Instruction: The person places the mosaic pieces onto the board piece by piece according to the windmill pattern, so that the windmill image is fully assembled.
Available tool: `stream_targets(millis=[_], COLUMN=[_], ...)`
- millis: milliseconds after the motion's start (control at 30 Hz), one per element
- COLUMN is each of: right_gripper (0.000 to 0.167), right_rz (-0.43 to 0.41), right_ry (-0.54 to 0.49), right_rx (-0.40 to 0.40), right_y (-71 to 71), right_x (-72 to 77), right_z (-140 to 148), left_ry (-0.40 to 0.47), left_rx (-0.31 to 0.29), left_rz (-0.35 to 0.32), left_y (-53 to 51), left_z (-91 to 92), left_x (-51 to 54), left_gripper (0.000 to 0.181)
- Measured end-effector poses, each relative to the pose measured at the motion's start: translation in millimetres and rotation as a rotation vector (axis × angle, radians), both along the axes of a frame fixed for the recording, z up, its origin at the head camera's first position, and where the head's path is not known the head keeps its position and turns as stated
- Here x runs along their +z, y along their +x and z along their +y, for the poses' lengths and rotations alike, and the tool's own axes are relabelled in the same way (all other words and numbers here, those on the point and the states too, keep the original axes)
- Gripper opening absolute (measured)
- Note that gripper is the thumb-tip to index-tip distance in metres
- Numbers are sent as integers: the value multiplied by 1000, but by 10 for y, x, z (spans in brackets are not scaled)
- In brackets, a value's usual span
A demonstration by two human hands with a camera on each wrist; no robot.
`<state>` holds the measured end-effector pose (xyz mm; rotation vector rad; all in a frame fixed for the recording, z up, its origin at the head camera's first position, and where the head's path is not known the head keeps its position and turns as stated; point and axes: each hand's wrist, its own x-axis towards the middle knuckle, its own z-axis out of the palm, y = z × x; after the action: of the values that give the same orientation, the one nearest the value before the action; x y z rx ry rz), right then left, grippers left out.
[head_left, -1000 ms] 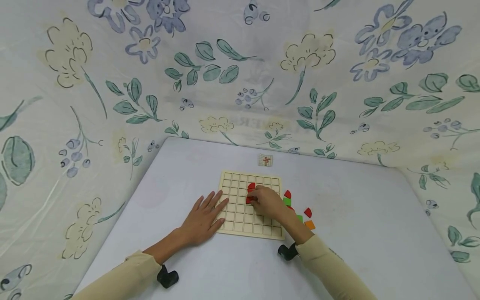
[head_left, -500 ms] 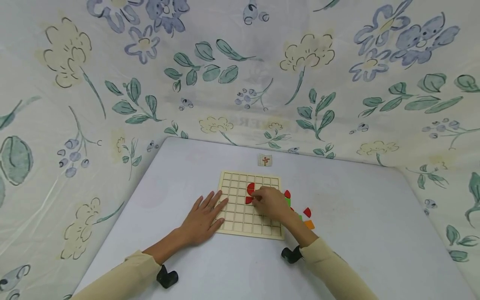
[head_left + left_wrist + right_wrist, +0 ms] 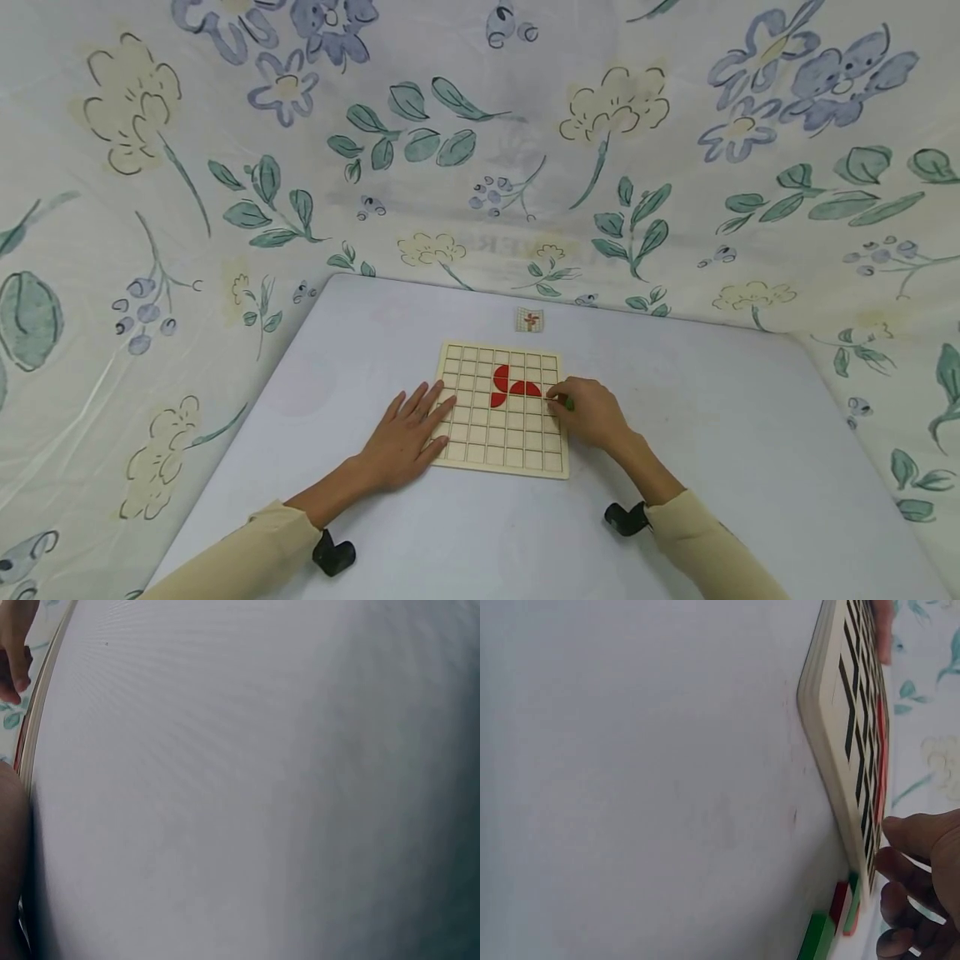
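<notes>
A pale wooden grid board [image 3: 480,450] lies on the white table. My left hand [image 3: 405,437] rests flat with spread fingers on its left edge. Near the board's middle, several red quarter-circle pieces [image 3: 501,379] sit in the grid cells, two of them side by side as a half circle [image 3: 525,389]. My right hand [image 3: 592,410] hovers at the board's right edge, fingers loosely bent. In the right wrist view no piece shows between its thumb and forefinger. A green piece [image 3: 568,403] peeks out beneath that hand, which hides the other loose pieces in the head view.
A small card [image 3: 529,320] with a red pinwheel pattern lies behind the board. Beside the board's edge in the right wrist view are a green block [image 3: 816,937] and a dark red piece [image 3: 840,904]. Floral cloth [image 3: 480,208] hangs around the table.
My right hand has left the board's middle and moved right to its edge, letting go of a red quarter-circle, so the red half circle now shows. My left hand has stayed put.
</notes>
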<state>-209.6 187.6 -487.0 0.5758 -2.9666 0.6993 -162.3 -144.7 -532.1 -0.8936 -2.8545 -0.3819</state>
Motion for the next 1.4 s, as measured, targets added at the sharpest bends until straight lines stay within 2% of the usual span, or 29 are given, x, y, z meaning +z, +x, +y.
stream_targets(millis=[233,533,800,933,1133,1400], right_gripper=[13,18,16,21,25,22], right_rz=[-2,-45,-62,-56,-40,-75], right_ry=[-10,56,64,63,69,13], right_rx=[-37,-125,-122,-106,-90,-142], right_y=[66,163,284,313,283,253], right_x=[43,30,0,-22,-99,-120], right_z=[284,677,911,968,948,874], left_ry=[-8,0,-21,-15,-8,-18], left_rx=[4,-5,6,6,1,7], left_rz=[-3,-4,-10,0,9,-11], left_y=[1,-3,-10,-2,-1,-1], left_z=[1,5,3,9,1,4], left_x=[15,10,-6,15,22,17], left_gripper=[61,61,62,62,61,61])
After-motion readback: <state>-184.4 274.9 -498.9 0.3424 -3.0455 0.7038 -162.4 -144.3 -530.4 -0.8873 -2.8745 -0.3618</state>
